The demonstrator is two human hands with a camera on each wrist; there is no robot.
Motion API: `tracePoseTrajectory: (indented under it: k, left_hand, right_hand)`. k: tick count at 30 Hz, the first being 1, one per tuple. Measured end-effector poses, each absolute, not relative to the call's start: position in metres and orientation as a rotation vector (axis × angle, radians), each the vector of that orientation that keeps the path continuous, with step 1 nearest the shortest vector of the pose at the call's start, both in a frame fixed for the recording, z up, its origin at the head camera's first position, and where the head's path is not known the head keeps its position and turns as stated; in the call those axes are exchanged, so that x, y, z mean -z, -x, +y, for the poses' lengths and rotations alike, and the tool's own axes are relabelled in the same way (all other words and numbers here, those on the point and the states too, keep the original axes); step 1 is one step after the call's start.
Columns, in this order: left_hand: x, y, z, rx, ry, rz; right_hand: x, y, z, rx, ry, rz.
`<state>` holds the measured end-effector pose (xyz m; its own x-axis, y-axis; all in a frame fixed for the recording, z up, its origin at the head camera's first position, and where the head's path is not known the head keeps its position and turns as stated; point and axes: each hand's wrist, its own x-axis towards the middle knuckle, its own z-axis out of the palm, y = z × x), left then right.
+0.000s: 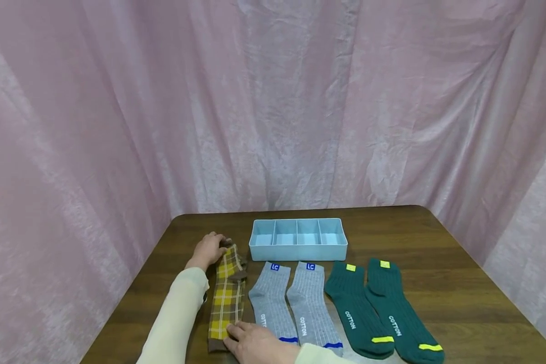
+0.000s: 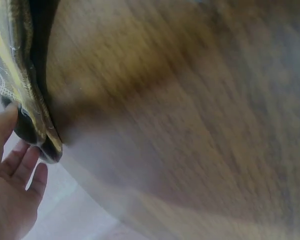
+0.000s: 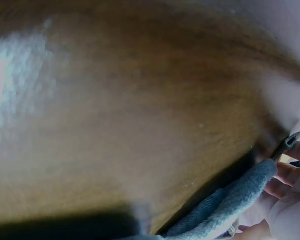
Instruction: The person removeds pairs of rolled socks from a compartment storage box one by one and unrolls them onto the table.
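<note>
Yellow-and-brown plaid socks lie lengthwise at the left of the table, apparently one on top of the other. My left hand is at their far, brown toe end. In the left wrist view, the thumb and fingers of that hand pinch the brown toe end, where layered fabric shows. At the near brown cuff, my right hand rests with its fingertips on the plaid fabric. In the right wrist view, that hand is partly behind a grey sock edge.
Right of the plaid socks lie two grey socks with blue marks, then two green socks with yellow marks. Behind them stands a light blue box with several compartments. Pink curtains hang behind the wooden table.
</note>
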<state>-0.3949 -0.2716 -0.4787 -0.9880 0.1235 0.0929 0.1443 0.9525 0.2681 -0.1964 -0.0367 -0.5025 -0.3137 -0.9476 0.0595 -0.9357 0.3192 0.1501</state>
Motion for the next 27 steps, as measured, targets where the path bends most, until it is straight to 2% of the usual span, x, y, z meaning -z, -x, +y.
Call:
tracePoseTrajectory:
  k: [12,17,20,27]
  left_hand:
    - [0.479,0.409,-0.278,0.42,0.073,-2.933]
    - [0.482,0.403,-0.285,0.486,0.031,-2.867]
    - [0.486,0.397,-0.285,0.58,0.132,-2.842]
    - [0.492,0.384,-0.282,0.578,0.597,-3.075]
  right_hand:
    - [0.506,0.198,-0.036,0.135,-1.763,-2.421]
    - [0.505,0.196,-0.038,0.117,-1.791,-2.442]
    - [0.505,0.197,-0.038,0.084,-1.804,-2.471]
    - [0.507,0.199,-0.038,0.103,-1.758,-2.523]
